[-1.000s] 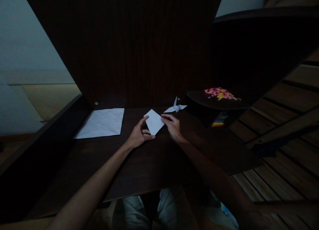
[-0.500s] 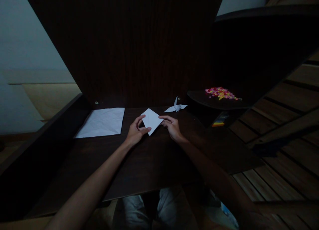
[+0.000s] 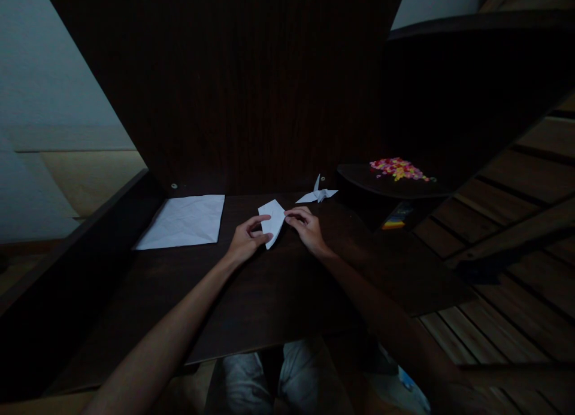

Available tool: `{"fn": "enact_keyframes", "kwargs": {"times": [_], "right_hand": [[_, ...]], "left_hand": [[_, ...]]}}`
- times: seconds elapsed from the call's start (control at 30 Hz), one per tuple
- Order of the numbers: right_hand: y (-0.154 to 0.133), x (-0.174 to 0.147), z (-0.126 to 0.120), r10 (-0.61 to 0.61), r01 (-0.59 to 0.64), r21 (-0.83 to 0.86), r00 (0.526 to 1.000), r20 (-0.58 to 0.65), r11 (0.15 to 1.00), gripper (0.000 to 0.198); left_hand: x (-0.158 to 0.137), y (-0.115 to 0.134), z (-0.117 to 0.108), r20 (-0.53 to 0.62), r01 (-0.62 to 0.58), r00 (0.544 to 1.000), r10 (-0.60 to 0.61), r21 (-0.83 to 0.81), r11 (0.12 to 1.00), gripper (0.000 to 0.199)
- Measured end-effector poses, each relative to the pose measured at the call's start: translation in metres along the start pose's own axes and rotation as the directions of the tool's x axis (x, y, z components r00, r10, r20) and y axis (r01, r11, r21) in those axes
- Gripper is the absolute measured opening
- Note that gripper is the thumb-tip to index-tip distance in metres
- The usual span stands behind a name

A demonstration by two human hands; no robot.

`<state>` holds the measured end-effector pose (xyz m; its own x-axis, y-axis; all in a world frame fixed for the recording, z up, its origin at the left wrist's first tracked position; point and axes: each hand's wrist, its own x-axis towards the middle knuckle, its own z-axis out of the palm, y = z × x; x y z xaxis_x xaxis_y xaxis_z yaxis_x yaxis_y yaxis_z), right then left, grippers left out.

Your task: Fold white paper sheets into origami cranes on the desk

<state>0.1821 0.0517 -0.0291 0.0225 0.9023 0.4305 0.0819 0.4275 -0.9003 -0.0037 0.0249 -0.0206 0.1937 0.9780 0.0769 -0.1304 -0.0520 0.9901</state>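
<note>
A small folded white paper [image 3: 274,214] is held between my two hands over the dark desk [image 3: 269,301]. My left hand [image 3: 247,238] grips its left side, with fingers on top and the thumb at the lower corner. On the other side, my right hand [image 3: 308,226] pinches the right corner between thumb and fingertips. The paper looks narrower on its right, with layered edges along the lower right. Just beyond my right hand, a white origami crane [image 3: 318,194] stands near the desk's back panel.
To the left lies a creased white sheet of paper [image 3: 184,220]. A low rounded shelf [image 3: 386,187] on the right carries a heap of small pink, red and yellow pieces [image 3: 398,168]. A tall dark panel [image 3: 247,91] rises behind the desk, and a raised side board [image 3: 81,235] borders its left.
The folded paper went from a diamond shape to a narrower one, its right side folded in. My right hand moved slightly left with that corner. The crane and sheet stayed put.
</note>
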Motion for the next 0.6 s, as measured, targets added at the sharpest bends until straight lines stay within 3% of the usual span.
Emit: {"fn": "enact_keyframes", "kwargs": {"times": [0.13,0.3,0.4,0.6], "right_hand": [[0.006,0.000,0.005,0.073,-0.073,0.061,0.997,-0.007,0.995,0.033],[0.011,-0.002,0.011,0.148,-0.163,0.230,0.986,0.082,0.959,0.051],[0.011,-0.003,0.011,0.132,-0.146,0.246,0.989,0.073,0.958,0.054],[0.006,-0.003,0.011,0.072,-0.067,0.205,0.997,-0.017,0.976,0.047]], "left_hand": [[-0.001,0.001,0.001,0.061,0.009,0.998,-0.004,-0.069,0.998,0.062],[-0.003,0.003,0.003,0.068,0.039,0.997,-0.034,-0.073,0.997,0.053],[-0.003,0.002,0.005,0.055,0.058,0.997,-0.055,-0.051,0.997,0.052],[-0.003,-0.003,0.007,0.101,0.060,0.993,-0.055,-0.050,0.997,0.072]]}}
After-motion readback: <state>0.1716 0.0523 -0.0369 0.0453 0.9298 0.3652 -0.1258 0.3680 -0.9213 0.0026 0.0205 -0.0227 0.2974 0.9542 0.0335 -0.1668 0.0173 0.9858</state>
